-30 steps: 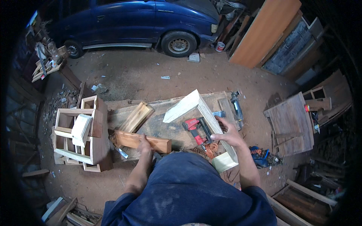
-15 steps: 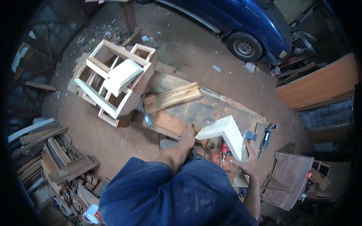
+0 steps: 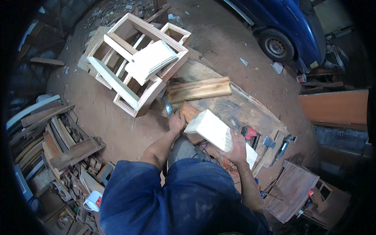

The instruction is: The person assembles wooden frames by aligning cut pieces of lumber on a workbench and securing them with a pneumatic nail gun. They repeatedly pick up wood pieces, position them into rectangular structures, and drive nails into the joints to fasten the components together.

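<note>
Pale wooden block in right hand

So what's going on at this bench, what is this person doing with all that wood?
A person in a blue top stands over a worn workbench in a dirt-floored workshop. The right hand grips a pale wooden block, held tilted above the bench. The left hand rests on a reddish-brown piece of wood on the bench. A striped plank lies just beyond, and pale wooden frames are stacked on the ground past the bench.

Dirt floor, blue car behind, scrap wood pile left, daylight
</note>
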Motion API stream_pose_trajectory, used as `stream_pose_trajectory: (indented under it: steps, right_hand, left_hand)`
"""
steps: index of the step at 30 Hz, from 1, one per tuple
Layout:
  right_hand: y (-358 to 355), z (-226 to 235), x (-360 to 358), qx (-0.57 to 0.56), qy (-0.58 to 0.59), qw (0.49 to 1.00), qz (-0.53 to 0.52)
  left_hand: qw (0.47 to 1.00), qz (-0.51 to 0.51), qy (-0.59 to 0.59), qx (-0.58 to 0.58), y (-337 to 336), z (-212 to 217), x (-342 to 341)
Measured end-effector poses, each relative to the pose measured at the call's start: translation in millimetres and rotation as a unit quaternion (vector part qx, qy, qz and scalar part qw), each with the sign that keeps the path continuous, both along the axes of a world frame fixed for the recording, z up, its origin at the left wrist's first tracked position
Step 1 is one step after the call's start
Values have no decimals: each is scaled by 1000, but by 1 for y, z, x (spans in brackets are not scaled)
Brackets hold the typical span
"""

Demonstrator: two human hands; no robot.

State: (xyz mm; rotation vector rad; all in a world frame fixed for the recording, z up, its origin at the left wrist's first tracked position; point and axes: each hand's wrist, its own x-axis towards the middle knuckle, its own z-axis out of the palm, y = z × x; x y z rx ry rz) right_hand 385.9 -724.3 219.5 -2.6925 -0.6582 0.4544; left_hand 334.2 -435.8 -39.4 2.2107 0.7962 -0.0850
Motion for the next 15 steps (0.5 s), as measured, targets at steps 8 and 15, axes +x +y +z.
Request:
stream_pose_trajectory:
  steps: [8, 15]
  right_hand:
    - [33, -26, -8, -31, -21, 999, -1]
    - [57, -71, -1, -55, -39, 998, 8]
  left_hand:
    - [982, 68, 9, -177, 6, -34, -25]
    - [925, 101, 104, -351, 38, -22, -21]
